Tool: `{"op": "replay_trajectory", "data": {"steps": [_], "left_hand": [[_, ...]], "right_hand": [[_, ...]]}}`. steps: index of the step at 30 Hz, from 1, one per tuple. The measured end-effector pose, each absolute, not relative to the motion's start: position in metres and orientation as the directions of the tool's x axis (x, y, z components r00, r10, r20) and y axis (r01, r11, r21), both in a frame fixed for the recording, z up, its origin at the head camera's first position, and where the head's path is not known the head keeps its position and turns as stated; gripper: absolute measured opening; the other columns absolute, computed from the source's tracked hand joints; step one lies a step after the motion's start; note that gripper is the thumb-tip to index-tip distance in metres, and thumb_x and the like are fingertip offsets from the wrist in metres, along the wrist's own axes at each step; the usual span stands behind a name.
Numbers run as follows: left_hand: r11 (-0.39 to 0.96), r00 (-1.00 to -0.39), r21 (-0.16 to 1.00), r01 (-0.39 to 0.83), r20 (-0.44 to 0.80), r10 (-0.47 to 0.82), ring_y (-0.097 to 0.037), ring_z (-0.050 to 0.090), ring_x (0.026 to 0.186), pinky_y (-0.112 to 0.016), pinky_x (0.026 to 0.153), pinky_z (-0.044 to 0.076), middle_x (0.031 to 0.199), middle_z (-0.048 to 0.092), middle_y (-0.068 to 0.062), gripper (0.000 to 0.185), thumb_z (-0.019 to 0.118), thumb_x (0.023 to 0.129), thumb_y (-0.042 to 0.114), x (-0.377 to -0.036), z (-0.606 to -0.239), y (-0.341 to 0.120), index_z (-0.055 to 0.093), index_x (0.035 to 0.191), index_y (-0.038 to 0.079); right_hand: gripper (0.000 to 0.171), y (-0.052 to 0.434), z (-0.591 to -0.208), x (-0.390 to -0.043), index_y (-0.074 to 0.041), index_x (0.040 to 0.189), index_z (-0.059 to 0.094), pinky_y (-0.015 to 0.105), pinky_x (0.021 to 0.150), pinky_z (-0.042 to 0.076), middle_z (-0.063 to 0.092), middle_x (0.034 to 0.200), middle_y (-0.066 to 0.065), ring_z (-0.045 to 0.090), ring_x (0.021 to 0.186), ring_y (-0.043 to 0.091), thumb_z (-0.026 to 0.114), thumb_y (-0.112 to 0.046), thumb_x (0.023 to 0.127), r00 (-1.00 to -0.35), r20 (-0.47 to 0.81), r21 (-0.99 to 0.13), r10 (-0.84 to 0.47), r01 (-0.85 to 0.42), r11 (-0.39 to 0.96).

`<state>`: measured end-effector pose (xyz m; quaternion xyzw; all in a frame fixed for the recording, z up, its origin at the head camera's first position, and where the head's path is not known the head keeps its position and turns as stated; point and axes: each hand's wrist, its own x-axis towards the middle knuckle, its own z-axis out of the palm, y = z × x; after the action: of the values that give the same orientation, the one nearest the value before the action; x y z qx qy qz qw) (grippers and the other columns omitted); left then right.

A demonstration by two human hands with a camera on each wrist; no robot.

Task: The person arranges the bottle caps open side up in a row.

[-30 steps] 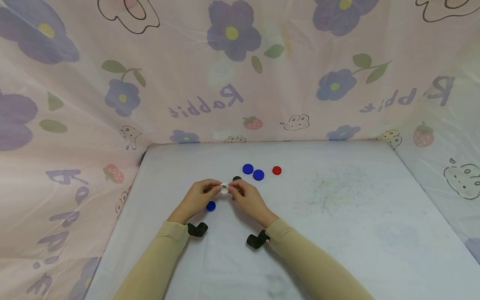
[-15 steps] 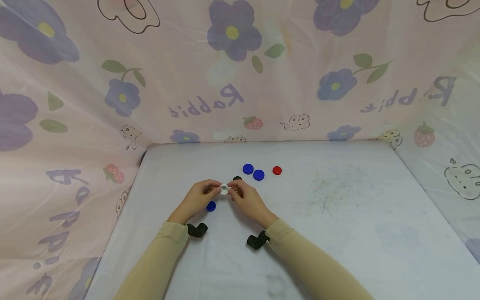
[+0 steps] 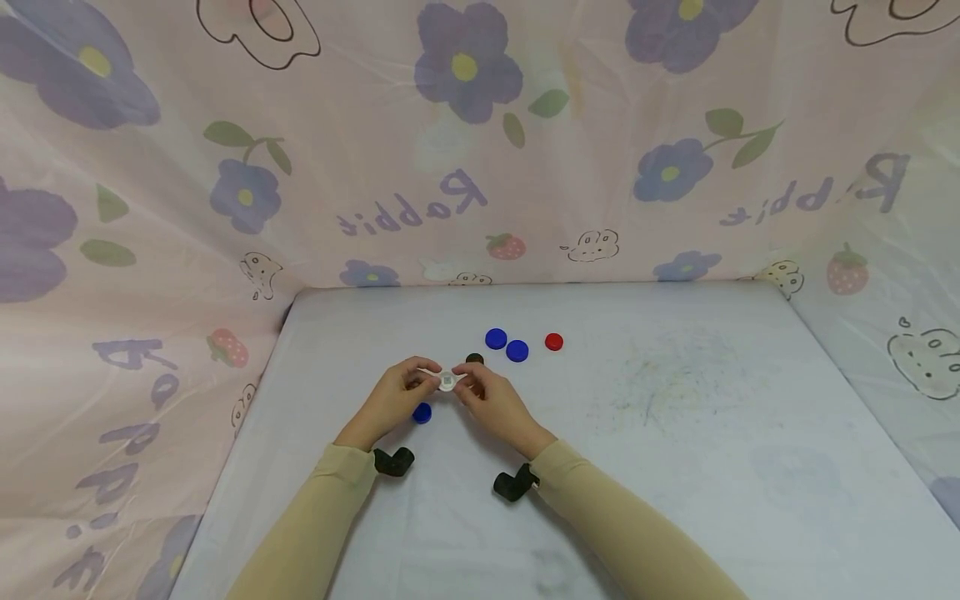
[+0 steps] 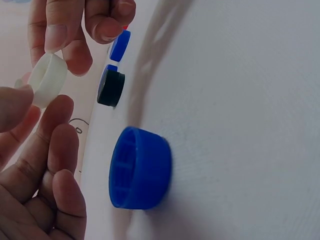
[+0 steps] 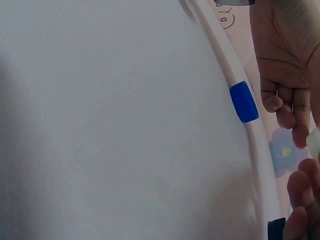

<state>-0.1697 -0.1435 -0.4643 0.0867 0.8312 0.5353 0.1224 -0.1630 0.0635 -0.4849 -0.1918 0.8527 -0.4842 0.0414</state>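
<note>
While both hands pinch the white cap (image 3: pixel 447 380) between their fingers (image 4: pixel 60 35), nothing looks settled; blue cap (image 3: pixel 422 412) just below them waits untouched on the table (image 3: pixel 675 433)

Head view looks down from above; both wrist views, close and perhaps sideways, share the blue cap (image 3: pixel 422 412).

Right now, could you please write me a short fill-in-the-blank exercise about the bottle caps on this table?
1. Both hands hold one ____ cap above the table.
2. The cap lying below the left hand is ____.
3. The cap farthest right is ____.
4. Left of it lie ____ blue caps side by side.

Missing words: white; blue; red; two
</note>
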Motion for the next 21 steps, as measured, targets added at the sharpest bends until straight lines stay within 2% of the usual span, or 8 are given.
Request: {"op": "replay_trajectory", "data": {"steps": [3, 7, 11, 15, 21], "left_hand": [[0.418, -0.956, 0.908, 0.019, -0.106, 0.273, -0.028, 0.063, 0.087, -0.033, 0.070, 0.049, 0.098, 0.070, -0.006, 0.021, 0.061, 0.097, 0.023, -0.170, -0.465, -0.144, 0.064, 0.115, 0.014], [0.435, -0.955, 0.899, 0.045, -0.089, 0.283, -0.024, 0.064, 0.089, -0.032, 0.074, 0.050, 0.098, 0.069, -0.004, 0.024, 0.064, 0.095, 0.022, -0.168, -0.465, -0.145, 0.065, 0.118, 0.013], [0.439, -0.950, 0.896, 0.063, -0.081, 0.303, -0.019, 0.064, 0.090, -0.030, 0.076, 0.051, 0.099, 0.068, -0.002, 0.031, 0.070, 0.091, 0.016, -0.165, -0.464, -0.148, 0.063, 0.120, 0.010], [0.442, -0.950, 0.895, 0.059, -0.085, 0.300, -0.017, 0.061, 0.087, -0.029, 0.074, 0.051, 0.095, 0.066, -0.002, 0.031, 0.073, 0.087, 0.010, -0.162, -0.465, -0.151, 0.064, 0.116, 0.008], [0.483, -0.956, 0.875, 0.044, -0.104, 0.275, -0.018, 0.060, 0.087, -0.033, 0.076, 0.049, 0.093, 0.065, 0.001, 0.028, 0.077, 0.084, 0.021, -0.158, -0.469, -0.158, 0.067, 0.110, 0.015]], "right_hand": [[0.029, 0.063, -0.485, -0.163, -0.016, 0.126, 0.058, 0.026, 0.058, 0.047, 0.064, 0.089, -0.008, 0.056, 0.069, 0.009, 0.060, -0.025, 0.098, -0.924, 0.113, -0.839, -0.367, -0.286, 0.462], [0.029, 0.063, -0.485, -0.163, -0.017, 0.126, 0.058, 0.026, 0.057, 0.046, 0.065, 0.089, -0.005, 0.056, 0.069, 0.009, 0.060, -0.025, 0.098, -0.922, 0.115, -0.845, -0.370, -0.286, 0.451], [0.028, 0.060, -0.487, -0.163, -0.016, 0.125, 0.058, 0.025, 0.057, 0.045, 0.065, 0.089, -0.002, 0.054, 0.068, 0.009, 0.060, -0.024, 0.098, -0.918, 0.116, -0.844, -0.380, -0.292, 0.449], [0.027, 0.056, -0.488, -0.162, -0.015, 0.123, 0.059, 0.024, 0.059, 0.046, 0.064, 0.088, -0.007, 0.055, 0.070, 0.009, 0.061, -0.024, 0.097, -0.908, 0.110, -0.838, -0.405, -0.303, 0.453], [0.027, 0.052, -0.491, -0.160, -0.016, 0.121, 0.060, 0.025, 0.063, 0.048, 0.063, 0.088, -0.010, 0.056, 0.074, 0.008, 0.063, -0.024, 0.096, -0.896, 0.106, -0.836, -0.431, -0.316, 0.450]]}}
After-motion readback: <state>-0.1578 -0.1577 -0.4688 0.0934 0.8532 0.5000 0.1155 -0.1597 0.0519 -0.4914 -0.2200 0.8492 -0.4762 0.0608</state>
